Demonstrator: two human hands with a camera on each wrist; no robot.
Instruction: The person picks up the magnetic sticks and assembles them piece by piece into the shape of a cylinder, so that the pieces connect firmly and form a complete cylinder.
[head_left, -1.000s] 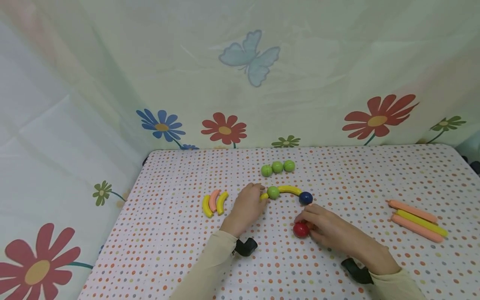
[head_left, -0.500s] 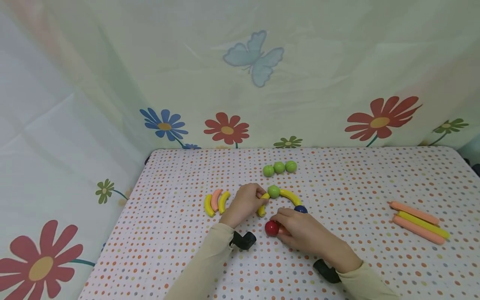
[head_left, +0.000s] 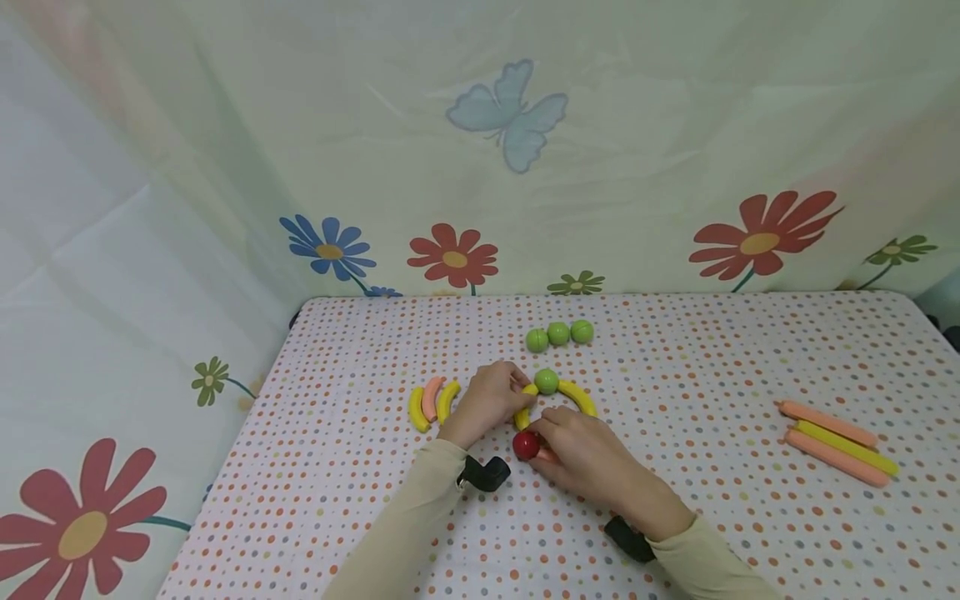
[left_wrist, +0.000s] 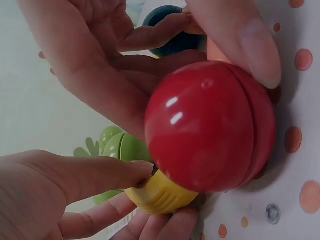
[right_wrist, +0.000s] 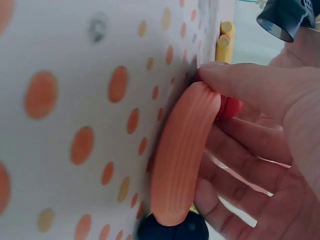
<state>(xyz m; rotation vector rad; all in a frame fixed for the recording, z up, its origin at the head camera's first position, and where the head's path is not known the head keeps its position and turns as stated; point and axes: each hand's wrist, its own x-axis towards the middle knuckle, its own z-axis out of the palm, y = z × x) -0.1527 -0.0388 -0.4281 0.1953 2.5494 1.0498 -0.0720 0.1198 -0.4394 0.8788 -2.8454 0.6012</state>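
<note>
My left hand point(head_left: 487, 402) pinches a yellow curved piece point(left_wrist: 162, 192), whose upper end meets a green ball point(head_left: 547, 382). A second yellow curved piece point(head_left: 579, 398) runs from that ball down to the right. With thumb and fingers my right hand point(head_left: 588, 454) holds a red ball point(head_left: 527, 445), which touches the lower end of the left yellow piece. An orange curved piece point(right_wrist: 182, 155) joins the red ball to a dark blue ball point(right_wrist: 172, 231). My right hand hides the blue ball and most of the orange piece in the head view.
Three green balls point(head_left: 558, 334) stand in a row farther back. Left of my left hand lie two yellow curved pieces point(head_left: 417, 409) with an orange one point(head_left: 431, 398) between them. Two orange sticks point(head_left: 836, 458) and a yellow stick point(head_left: 847, 447) lie at the right of the dotted table point(head_left: 712, 367).
My right hand has moved left with the red ball, up against the left yellow piece. The right yellow piece and blue ball have swung down and inward. My left hand has turned the left yellow piece downward.
</note>
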